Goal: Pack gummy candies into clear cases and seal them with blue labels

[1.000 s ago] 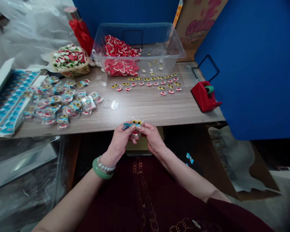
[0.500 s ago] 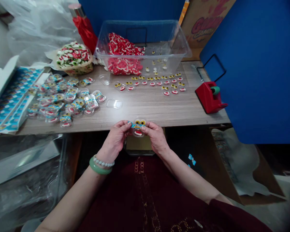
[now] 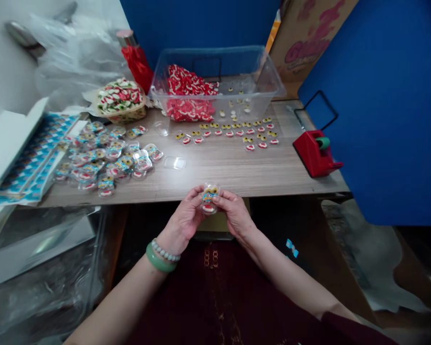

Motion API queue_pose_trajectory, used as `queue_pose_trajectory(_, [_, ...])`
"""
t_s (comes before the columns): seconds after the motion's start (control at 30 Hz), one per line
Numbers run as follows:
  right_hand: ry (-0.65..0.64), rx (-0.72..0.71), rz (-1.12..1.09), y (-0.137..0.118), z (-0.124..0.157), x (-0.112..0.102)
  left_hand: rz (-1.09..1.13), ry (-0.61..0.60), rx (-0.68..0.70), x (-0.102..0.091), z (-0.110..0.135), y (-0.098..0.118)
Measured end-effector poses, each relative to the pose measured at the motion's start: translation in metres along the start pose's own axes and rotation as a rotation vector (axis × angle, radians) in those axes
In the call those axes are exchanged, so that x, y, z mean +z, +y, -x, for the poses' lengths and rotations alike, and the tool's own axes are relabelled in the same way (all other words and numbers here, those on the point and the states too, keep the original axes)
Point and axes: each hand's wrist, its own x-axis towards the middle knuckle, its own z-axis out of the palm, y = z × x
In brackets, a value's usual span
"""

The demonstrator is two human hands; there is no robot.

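Observation:
Between both hands, just past the table's front edge, is a small clear candy pack with two yellow eye gummies, a red-and-white lips gummy and a blue printed label across its middle. My left hand pinches its left side. From the right, my right hand grips the pack, with the thumb on the label. A pile of similar labelled packs lies on the left of the table. An empty clear plastic shell rests beyond my hands.
A clear bin of red-and-white gummies stands at the back, with rows of eye and lips candies before it. At left are a bowl of mixed gummies and blue label sheets. A red tape dispenser stands right.
The label's left end, sticking out flat before, now lies wrapped around the pack. My left hand has shifted in closer beside the pack. The camera view has tilted slightly.

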Motion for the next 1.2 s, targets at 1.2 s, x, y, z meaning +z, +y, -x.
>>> queue_pose_trajectory(1.2, [-0.100, -0.607, 1.940, -0.050, -0.217, 0.140, -1.828, 0.853, 1.020, -0.116, -0.051, 0.206])
